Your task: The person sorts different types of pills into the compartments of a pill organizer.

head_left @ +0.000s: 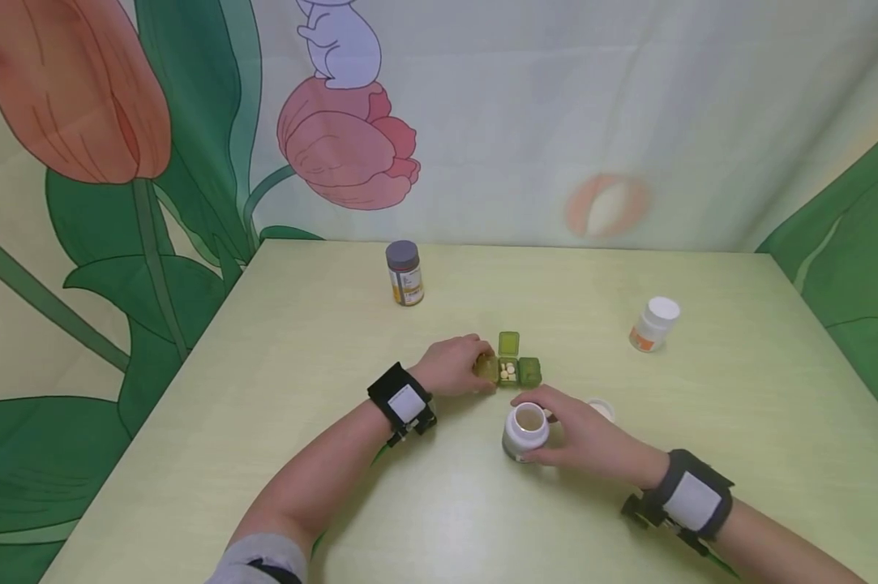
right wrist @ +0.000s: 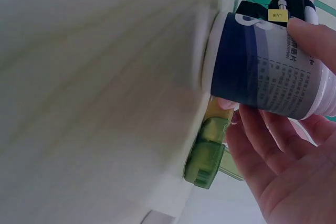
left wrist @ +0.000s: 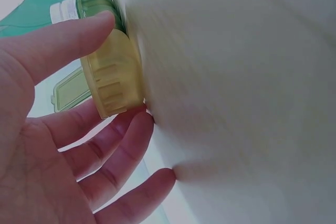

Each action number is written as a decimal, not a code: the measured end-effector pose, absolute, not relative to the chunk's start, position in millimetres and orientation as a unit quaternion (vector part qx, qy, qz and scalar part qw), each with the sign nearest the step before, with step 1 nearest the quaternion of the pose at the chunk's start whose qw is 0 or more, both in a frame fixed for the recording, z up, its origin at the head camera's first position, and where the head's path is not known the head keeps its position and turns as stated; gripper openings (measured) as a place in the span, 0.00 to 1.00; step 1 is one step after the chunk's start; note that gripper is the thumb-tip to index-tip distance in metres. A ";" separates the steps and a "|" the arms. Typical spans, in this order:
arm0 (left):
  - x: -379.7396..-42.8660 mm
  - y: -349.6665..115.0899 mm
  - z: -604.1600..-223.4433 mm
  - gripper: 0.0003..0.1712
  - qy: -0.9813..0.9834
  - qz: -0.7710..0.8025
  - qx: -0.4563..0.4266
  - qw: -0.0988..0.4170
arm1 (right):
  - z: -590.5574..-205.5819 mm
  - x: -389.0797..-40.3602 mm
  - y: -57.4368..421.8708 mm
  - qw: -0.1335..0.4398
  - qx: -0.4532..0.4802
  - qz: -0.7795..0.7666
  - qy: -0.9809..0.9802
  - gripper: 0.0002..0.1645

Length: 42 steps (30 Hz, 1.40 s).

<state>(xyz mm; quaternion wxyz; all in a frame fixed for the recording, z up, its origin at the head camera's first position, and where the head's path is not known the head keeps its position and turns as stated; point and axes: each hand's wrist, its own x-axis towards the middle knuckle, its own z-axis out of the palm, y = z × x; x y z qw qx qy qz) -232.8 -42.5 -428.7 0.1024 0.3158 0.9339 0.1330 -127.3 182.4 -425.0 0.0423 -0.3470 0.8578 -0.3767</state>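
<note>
My left hand steadies a small pill organizer on the table, thumb on one side and fingertips on the other. Its yellow end compartment lies between them. The middle compartment has its green lid flipped back, and several pale tablets lie inside. My right hand grips a white pill bottle just in front of the organizer, thumb and fingers around its sides. That bottle has no cap on, and its blue and white label shows in the right wrist view.
Partly hidden behind my right hand is a white cap on the table. A dark-capped bottle stands at the back left, and a white bottle with an orange label at the back right. A printed curtain hangs behind.
</note>
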 end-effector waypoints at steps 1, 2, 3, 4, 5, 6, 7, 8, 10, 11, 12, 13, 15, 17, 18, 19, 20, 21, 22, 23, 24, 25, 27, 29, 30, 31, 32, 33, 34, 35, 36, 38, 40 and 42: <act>-232.6 -42.4 -428.4 0.30 0.934 0.131 0.315 0.102 | -425.2 -127.3 182.6 0.043 -0.346 -0.373 0.860 0.36; -232.4 -42.4 -428.3 0.30 0.935 0.130 0.315 0.102 | -424.8 -127.1 183.0 0.045 -0.345 -0.370 0.862 0.37; -232.3 -42.4 -428.1 0.30 0.935 0.130 0.314 0.102 | -424.2 -126.8 183.4 0.046 -0.345 -0.365 0.863 0.38; -232.2 -42.4 -428.1 0.30 0.935 0.131 0.313 0.103 | -423.2 -126.5 184.2 0.048 -0.345 -0.358 0.867 0.39; -232.3 -42.4 -428.2 0.30 0.935 0.132 0.313 0.104 | -422.0 -126.2 185.6 0.049 -0.344 -0.349 0.870 0.41; -232.5 -42.5 -428.4 0.31 0.934 0.134 0.312 0.106 | -420.9 -126.3 187.3 0.050 -0.343 -0.341 0.874 0.43; -232.7 -42.8 -428.8 0.31 0.934 0.137 0.312 0.107 | -419.6 -126.6 189.5 0.049 -0.340 -0.329 0.879 0.44; -233.1 -43.2 -429.4 0.32 0.934 0.142 0.310 0.110 | -418.4 -127.4 192.2 0.046 -0.338 -0.317 0.885 0.46; -233.5 -45.1 -429.8 0.35 0.931 0.164 0.302 0.122 | -416.4 -130.2 199.2 0.037 -0.332 -0.286 0.898 0.47; -233.8 -46.8 -430.3 0.36 0.930 0.176 0.298 0.127 | -415.6 -131.9 203.6 0.030 -0.332 -0.270 0.903 0.47; -233.2 -48.8 -430.1 0.38 0.928 0.191 0.292 0.133 | -415.2 -133.8 208.2 0.022 -0.329 -0.253 0.910 0.46; -232.4 -51.1 -429.8 0.40 0.926 0.207 0.286 0.135 | -414.9 -135.3 213.4 0.013 -0.324 -0.233 0.917 0.45; -227.7 -56.1 -426.6 0.41 0.920 0.249 0.273 0.130 | -414.3 -137.8 224.0 0.000 -0.314 -0.203 0.927 0.44; -220.2 -61.1 -422.6 0.40 0.910 0.297 0.268 0.111 | -414.3 -138.8 234.3 -0.002 -0.298 -0.180 0.937 0.42; -215.4 -63.1 -420.0 0.39 0.901 0.325 0.270 0.102 | -414.4 -139.2 238.8 0.001 -0.288 -0.170 0.942 0.42; -210.3 -64.5 -417.6 0.38 0.888 0.355 0.276 0.096 | -414.3 -139.4 242.7 0.006 -0.281 -0.162 0.946 0.42; -205.1 -65.2 -415.6 0.36 0.874 0.382 0.285 0.097 | -414.4 -139.5 246.1 0.012 -0.275 -0.158 0.949 0.42; -200.0 -65.3 -413.9 0.36 0.859 0.405 0.296 0.104 | -414.4 -139.4 248.9 0.019 -0.268 -0.152 0.951 0.42; -195.4 -64.7 -413.2 0.35 0.844 0.423 0.310 0.117 | -414.5 -139.4 251.3 0.025 -0.264 -0.148 0.953 0.42; -191.1 -63.5 -412.9 0.36 0.830 0.434 0.323 0.137 | -414.1 -139.4 252.6 0.030 -0.261 -0.147 0.954 0.42; -187.4 -61.7 -413.6 0.38 0.818 0.438 0.336 0.161 | -413.8 -139.4 253.2 0.036 -0.259 -0.144 0.954 0.42; -183.9 -59.2 -414.9 0.40 0.809 0.436 0.348 0.183 | -413.1 -139.2 253.1 0.041 -0.256 -0.143 0.955 0.42; -178.6 -53.5 -420.2 0.44 0.800 0.422 0.368 0.218 | -411.9 -138.5 251.8 0.045 -0.254 -0.142 0.956 0.41; -174.6 -47.8 -426.8 0.49 0.797 0.401 0.380 0.243 | -411.0 -138.3 249.2 0.045 -0.255 -0.146 0.955 0.37; -172.9 -45.1 -429.5 0.49 0.796 0.393 0.387 0.249 | -411.4 -138.3 248.2 0.043 -0.257 -0.148 0.954 0.35; -171.7 -42.6 -432.1 0.49 0.798 0.383 0.392 0.249 | -412.3 -138.4 247.4 0.041 -0.260 -0.150 0.953 0.33; -170.5 -40.6 -433.6 0.49 0.799 0.378 0.395 0.250 | -413.4 -138.8 246.8 0.037 -0.265 -0.153 0.951 0.30; -169.4 -38.8 -433.8 0.47 0.800 0.374 0.398 0.250 | -414.7 -139.3 246.6 0.034 -0.270 -0.156 0.950 0.27; -168.7 -37.5 -433.7 0.46 0.801 0.369 0.401 0.248 | -416.2 -139.9 246.4 0.031 -0.276 -0.159 0.947 0.24; -168.4 -36.7 -433.1 0.43 0.801 0.368 0.404 0.245 | -417.3 -140.4 246.2 0.029 -0.281 -0.162 0.946 0.22; -168.1 -36.2 -432.4 0.40 0.802 0.365 0.406 0.242 | -418.1 -140.9 245.9 0.027 -0.285 -0.162 0.944 0.20; -167.5 -35.7 -430.8 0.36 0.803 0.364 0.409 0.237 | -417.8 -142.2 244.3 0.025 -0.292 -0.165 0.942 0.18; -167.3 -36.0 -430.2 0.34 0.804 0.360 0.410 0.235 | -415.2 -143.8 242.0 0.030 -0.292 -0.171 0.941 0.18; -167.4 -36.6 -430.5 0.33 0.806 0.356 0.413 0.231 | -410.6 -146.1 239.4 0.037 -0.289 -0.186 0.938 0.19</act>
